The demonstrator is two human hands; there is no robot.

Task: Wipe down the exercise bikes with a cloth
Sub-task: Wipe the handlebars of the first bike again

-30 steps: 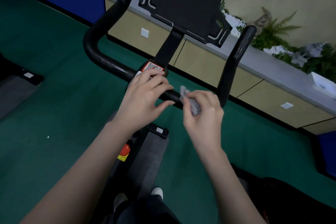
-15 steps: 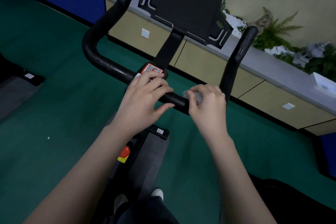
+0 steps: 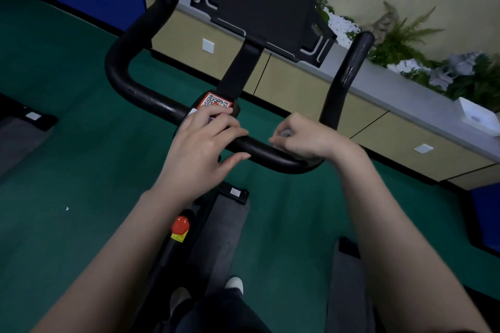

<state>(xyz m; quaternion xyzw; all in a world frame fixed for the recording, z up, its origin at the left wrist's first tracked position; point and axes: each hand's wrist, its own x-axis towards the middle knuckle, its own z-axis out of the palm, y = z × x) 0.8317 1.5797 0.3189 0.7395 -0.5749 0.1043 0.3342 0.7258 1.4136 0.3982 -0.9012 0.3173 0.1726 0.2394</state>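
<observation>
Head view: your left hand (image 3: 205,143) rests on the middle of the handlebar (image 3: 146,97) of the exercise bike (image 3: 238,76). Its fingers (image 3: 224,127) are slightly spread and lie flat across the top of the bar, with the thumb stretched out under it. They are not closed round the bar. The fingertips partly cover the red-edged QR sticker (image 3: 216,101) at the foot of the console post.

Your right hand (image 3: 305,138) is on the same bar, just beside the bend where the right grip turns upward. Its fingers (image 3: 278,140) are curled over the bar and pinch the cloth (image 3: 286,133) against it. The cloth is grey, bunched small and mostly hidden inside the fist. One bit shows at the knuckles and a little more shows beneath the bar. The two hands are near each other but apart, with bare black bar between them.

The dark console (image 3: 270,0) stands above the bar, tilted toward you. A red knob (image 3: 180,224) sits on the frame below your left forearm. The toes of your pale shoes (image 3: 234,284) show near the bottom edge. The bike stands on a green floor (image 3: 67,157). Behind it, a low cabinet (image 3: 297,89) runs along the wall and carries plants (image 3: 400,38).
</observation>
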